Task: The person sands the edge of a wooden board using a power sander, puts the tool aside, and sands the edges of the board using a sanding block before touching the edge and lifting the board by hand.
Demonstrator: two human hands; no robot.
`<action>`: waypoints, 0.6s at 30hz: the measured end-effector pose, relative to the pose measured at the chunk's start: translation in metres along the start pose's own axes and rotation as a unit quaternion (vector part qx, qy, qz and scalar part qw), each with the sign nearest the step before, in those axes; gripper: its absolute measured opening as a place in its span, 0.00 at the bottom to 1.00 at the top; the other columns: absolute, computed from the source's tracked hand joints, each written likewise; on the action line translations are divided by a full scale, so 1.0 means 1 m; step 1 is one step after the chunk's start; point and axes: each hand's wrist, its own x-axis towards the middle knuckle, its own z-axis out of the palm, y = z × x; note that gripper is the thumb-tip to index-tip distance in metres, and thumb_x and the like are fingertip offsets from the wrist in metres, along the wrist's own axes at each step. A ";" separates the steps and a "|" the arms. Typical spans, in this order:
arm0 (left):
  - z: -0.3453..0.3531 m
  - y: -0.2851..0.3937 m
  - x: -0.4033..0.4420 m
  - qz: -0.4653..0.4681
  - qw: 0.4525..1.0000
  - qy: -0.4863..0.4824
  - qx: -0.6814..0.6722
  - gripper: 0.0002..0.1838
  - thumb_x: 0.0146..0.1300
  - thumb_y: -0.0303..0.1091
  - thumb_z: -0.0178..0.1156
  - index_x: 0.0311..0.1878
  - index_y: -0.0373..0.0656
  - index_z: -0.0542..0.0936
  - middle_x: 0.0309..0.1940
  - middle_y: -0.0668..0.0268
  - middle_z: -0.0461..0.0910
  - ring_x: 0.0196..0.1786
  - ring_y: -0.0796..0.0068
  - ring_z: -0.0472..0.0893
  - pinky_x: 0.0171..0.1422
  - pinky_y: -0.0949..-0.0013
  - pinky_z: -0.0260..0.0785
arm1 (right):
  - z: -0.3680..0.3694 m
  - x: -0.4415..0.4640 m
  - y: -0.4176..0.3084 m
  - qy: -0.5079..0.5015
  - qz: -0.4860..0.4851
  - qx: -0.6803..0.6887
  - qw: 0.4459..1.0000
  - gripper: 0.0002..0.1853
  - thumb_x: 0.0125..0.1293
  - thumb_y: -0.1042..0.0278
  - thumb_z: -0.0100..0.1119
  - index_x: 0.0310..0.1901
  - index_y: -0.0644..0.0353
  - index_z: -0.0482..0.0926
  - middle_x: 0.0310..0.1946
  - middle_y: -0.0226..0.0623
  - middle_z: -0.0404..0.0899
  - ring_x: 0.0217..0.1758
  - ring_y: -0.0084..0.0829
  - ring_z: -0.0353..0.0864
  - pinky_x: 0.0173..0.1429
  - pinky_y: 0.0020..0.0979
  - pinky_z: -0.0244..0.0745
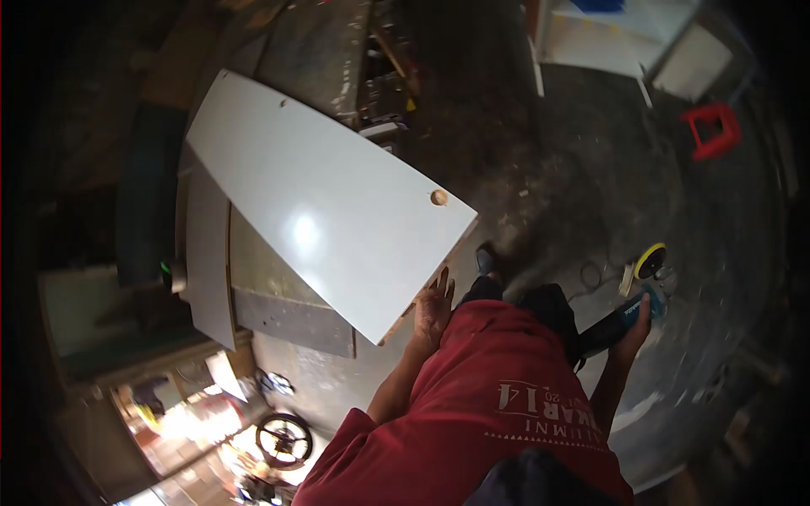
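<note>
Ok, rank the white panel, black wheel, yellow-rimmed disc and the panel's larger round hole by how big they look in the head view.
1. White panel
2. Black wheel
3. Yellow-rimmed disc
4. Larger round hole

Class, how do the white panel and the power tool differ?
The white panel is broad and pale; the power tool slim, black and teal. The panel looks far larger than the tool. The right hand grips the tool; the left hand is at the panel's edge. Both are near a hand.
</note>
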 end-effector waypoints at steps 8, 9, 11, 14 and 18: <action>0.090 0.022 -0.007 0.152 0.969 0.191 -0.030 0.40 0.52 0.16 0.51 0.75 0.32 0.62 0.74 0.48 0.67 0.78 0.49 0.64 0.86 0.42 0.52 | 0.112 0.066 -0.040 -0.132 0.008 -0.056 0.990 0.25 0.65 0.45 0.71 0.50 0.59 0.77 0.34 0.34 0.78 0.35 0.30 0.81 0.42 0.32 0.80; 0.123 0.039 -0.009 0.187 0.965 0.185 0.002 0.40 0.52 0.16 0.51 0.75 0.32 0.62 0.72 0.50 0.69 0.76 0.49 0.68 0.85 0.41 0.54 | 0.124 0.073 -0.047 -0.155 0.015 -0.067 0.985 0.26 0.65 0.44 0.72 0.49 0.59 0.77 0.34 0.34 0.78 0.35 0.31 0.81 0.43 0.32 0.80; 0.168 0.063 -0.007 0.297 0.939 0.171 0.004 0.39 0.53 0.17 0.52 0.74 0.32 0.64 0.69 0.51 0.74 0.72 0.48 0.74 0.83 0.39 0.57 | 0.139 0.095 -0.051 -0.204 0.019 -0.079 0.975 0.26 0.65 0.44 0.71 0.49 0.59 0.77 0.34 0.34 0.78 0.35 0.31 0.81 0.43 0.32 0.79; 0.200 0.102 -0.002 0.382 0.921 0.070 0.027 0.36 0.59 0.21 0.54 0.74 0.30 0.63 0.70 0.46 0.72 0.77 0.45 0.67 0.85 0.37 0.51 | 0.159 0.116 -0.063 -0.261 0.031 -0.110 0.959 0.26 0.65 0.42 0.70 0.49 0.58 0.78 0.34 0.33 0.78 0.35 0.30 0.81 0.43 0.31 0.78; 0.286 0.158 -0.002 0.470 0.882 -0.002 0.032 0.38 0.60 0.19 0.52 0.76 0.28 0.60 0.75 0.41 0.63 0.81 0.41 0.58 0.88 0.42 0.42 | 0.165 0.137 -0.063 -0.307 0.023 -0.107 0.945 0.27 0.66 0.41 0.69 0.49 0.58 0.78 0.33 0.33 0.78 0.35 0.30 0.81 0.43 0.31 0.77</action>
